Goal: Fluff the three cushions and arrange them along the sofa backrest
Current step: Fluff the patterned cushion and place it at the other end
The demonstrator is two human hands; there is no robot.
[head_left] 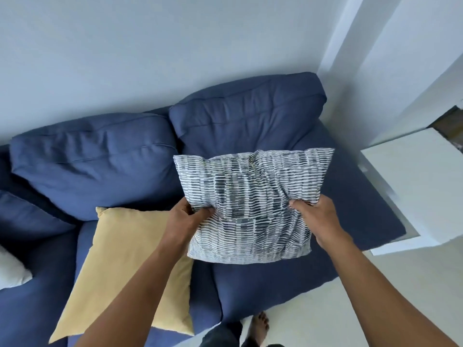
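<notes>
We see both hands gripping the patterned cushion (253, 204) above the blue sofa (275, 276) seat. Left hand (186, 219) pinches its left edge, right hand (314, 214) pinches the right edge; fabric bunches at both grips. The cushion is tilted, top edge toward the backrest cushions (175, 144), apparently off the seat. Yellow cushion (125, 269) lies flat on the seat, left of the patterned one, partly under the left forearm. White cushion (11, 270) sits at the far left edge, mostly cut off. White side table (421, 181) stands right of the sofa. A bare foot (259, 326) is on the pale floor (325, 309) below.
</notes>
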